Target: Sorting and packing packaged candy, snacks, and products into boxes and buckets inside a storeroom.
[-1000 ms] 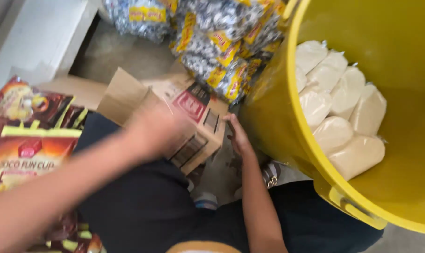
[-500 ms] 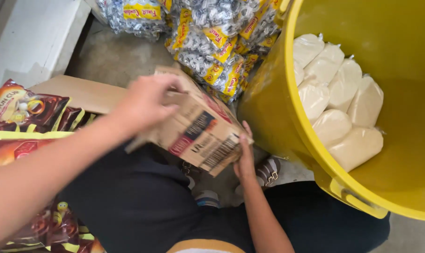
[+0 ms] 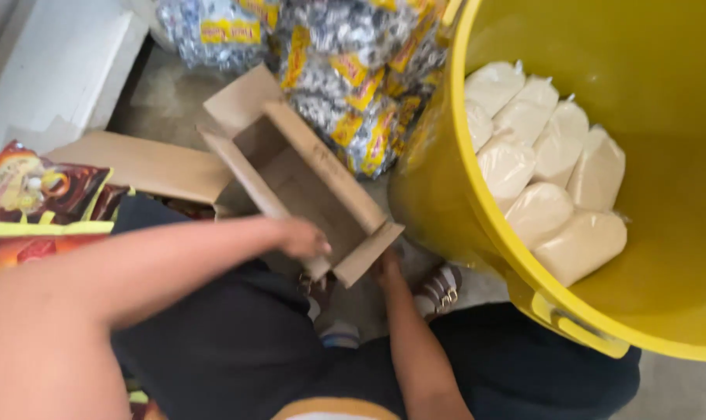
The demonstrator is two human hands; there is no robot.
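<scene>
The small cardboard box (image 3: 302, 183) is gripped at its near end by the left hand (image 3: 304, 238), whose fingers are curled over the wall at the box's 7 o'clock corner. The right hand (image 3: 387, 268) is pressed under the near flap at about 5 o'clock; whether it is closed on the flap cannot be told. The box is held open side up, tilted, above the lap and shoes, and appears empty. For a sound hold, both near corners should be supported, so that the loose flaps are kept from folding in.

One box is counted. At 3 o'clock of it one yellow bucket (image 3: 477, 210) stands, with eight white filled bags (image 3: 539, 214) visible inside. At 12 o'clock, bundled sweet packets (image 3: 345, 70) are heaped; their number cannot be told. At 9 o'clock, red printed packs (image 3: 38, 194) lie, with a flat cardboard sheet (image 3: 147, 163) beside them.
</scene>
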